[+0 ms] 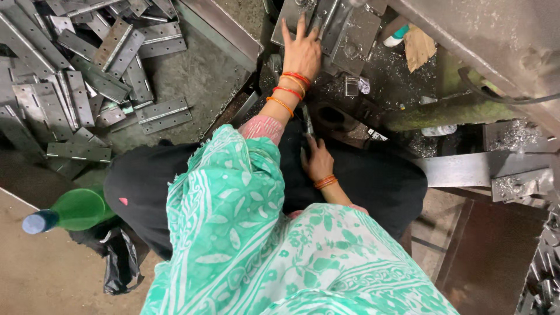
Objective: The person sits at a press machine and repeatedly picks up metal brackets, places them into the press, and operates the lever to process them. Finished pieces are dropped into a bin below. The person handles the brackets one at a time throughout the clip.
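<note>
My left hand (301, 53) reaches forward with its fingers spread, pressed flat on a grey metal plate (290, 20) that lies on the machine bed (356, 41). Red and orange bangles ring that wrist. My right hand (318, 161) rests low over my lap, on black cloth. Its fingers are closed around the lower end of a narrow dark metal strip (307, 121) that points up toward the machine. Whether the strip is fixed to the machine is hidden. A green and white patterned cloth (233, 233) covers my front.
A heap of grey steel hinges (76, 70) lies at the upper left on a metal sheet. A green bottle with a blue cap (67, 211) and a black bag (119, 262) sit at the left. Metal shavings (391, 64) and machine frame parts (478, 169) fill the right.
</note>
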Action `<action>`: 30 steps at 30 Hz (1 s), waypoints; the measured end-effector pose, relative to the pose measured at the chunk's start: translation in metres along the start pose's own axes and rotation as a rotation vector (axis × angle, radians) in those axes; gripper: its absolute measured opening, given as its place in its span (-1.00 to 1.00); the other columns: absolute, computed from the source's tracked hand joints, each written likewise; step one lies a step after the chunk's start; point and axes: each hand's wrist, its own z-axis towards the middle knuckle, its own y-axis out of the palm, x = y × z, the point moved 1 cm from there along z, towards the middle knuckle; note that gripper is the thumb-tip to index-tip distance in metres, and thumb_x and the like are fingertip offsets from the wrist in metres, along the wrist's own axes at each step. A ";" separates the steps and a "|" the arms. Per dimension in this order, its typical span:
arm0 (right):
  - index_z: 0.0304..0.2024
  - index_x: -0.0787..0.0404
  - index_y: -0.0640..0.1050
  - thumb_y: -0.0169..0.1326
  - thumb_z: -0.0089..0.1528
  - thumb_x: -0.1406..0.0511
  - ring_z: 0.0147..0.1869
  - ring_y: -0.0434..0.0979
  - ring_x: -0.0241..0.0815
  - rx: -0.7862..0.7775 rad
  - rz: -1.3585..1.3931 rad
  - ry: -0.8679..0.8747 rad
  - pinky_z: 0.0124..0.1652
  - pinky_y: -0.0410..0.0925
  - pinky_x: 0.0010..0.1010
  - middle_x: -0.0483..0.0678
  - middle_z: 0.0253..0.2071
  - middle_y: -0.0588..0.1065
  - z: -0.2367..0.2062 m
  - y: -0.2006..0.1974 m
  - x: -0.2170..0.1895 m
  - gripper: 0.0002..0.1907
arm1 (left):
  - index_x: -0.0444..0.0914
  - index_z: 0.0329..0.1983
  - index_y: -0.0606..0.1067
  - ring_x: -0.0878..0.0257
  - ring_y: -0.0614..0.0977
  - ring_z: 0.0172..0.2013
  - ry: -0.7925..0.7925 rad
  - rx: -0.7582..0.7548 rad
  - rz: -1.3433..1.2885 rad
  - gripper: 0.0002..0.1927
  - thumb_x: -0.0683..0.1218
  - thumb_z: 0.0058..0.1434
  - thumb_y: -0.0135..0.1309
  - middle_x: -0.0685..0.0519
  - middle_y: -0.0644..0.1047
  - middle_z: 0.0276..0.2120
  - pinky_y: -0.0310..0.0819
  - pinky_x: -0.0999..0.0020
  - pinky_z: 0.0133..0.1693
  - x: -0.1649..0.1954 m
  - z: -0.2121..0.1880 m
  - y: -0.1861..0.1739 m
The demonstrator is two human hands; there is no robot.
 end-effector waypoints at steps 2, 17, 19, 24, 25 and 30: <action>0.30 -0.09 0.39 0.09 0.28 0.12 -0.14 0.57 0.37 -0.003 0.015 0.038 -0.22 0.45 0.11 0.31 0.16 0.40 -0.007 0.016 0.005 -0.47 | -0.20 -0.07 0.67 -0.14 0.12 0.42 -0.004 0.051 -0.004 -0.70 -0.04 0.29 -0.01 0.04 0.45 0.27 -0.30 -0.59 0.31 -0.002 -0.001 0.003; 0.24 0.14 0.42 0.16 0.18 0.20 -0.05 0.55 0.32 -0.096 -0.042 -0.009 -0.14 0.44 0.08 0.21 -0.04 0.50 0.036 -0.046 0.002 -0.43 | -0.19 0.02 0.63 -0.13 0.12 0.42 -0.007 -0.104 0.023 -0.68 -0.06 0.30 -0.03 0.02 0.46 0.23 -0.26 -0.58 0.30 0.009 0.040 0.033; 0.19 0.05 0.47 0.15 0.22 0.20 -0.07 0.54 0.33 -0.029 0.053 0.004 -0.17 0.44 0.08 0.23 0.00 0.47 0.014 -0.018 -0.001 -0.52 | -0.19 0.07 0.62 -0.14 0.13 0.41 0.000 -0.065 0.012 -0.65 -0.04 0.31 -0.04 0.01 0.48 0.20 -0.27 -0.59 0.29 0.008 0.039 0.037; 0.18 0.01 0.46 0.13 0.25 0.18 -0.08 0.55 0.32 0.018 0.122 0.025 -0.21 0.45 0.08 0.21 0.05 0.46 -0.007 0.014 0.005 -0.57 | -0.22 0.12 0.61 -0.12 0.13 0.42 0.007 0.050 0.021 -0.61 0.01 0.42 -0.10 0.03 0.48 0.19 -0.30 -0.55 0.32 0.005 0.013 0.031; 0.19 0.01 0.46 0.12 0.26 0.18 -0.07 0.55 0.33 0.000 0.129 0.026 -0.20 0.45 0.08 0.23 0.05 0.45 -0.005 0.011 0.006 -0.57 | -0.23 0.13 0.61 -0.12 0.12 0.43 0.021 0.050 0.024 -0.61 0.02 0.45 -0.11 0.03 0.48 0.21 -0.31 -0.55 0.34 0.006 0.010 0.028; 0.20 0.12 0.44 0.14 0.24 0.16 -0.04 0.53 0.37 -0.093 0.068 0.003 -0.13 0.43 0.09 0.25 -0.04 0.48 0.023 -0.033 0.003 -0.51 | -0.20 0.00 0.65 -0.13 0.07 0.46 0.040 -0.124 0.047 -0.66 -0.03 0.38 -0.10 0.04 0.42 0.32 -0.35 -0.59 0.30 0.005 0.006 0.012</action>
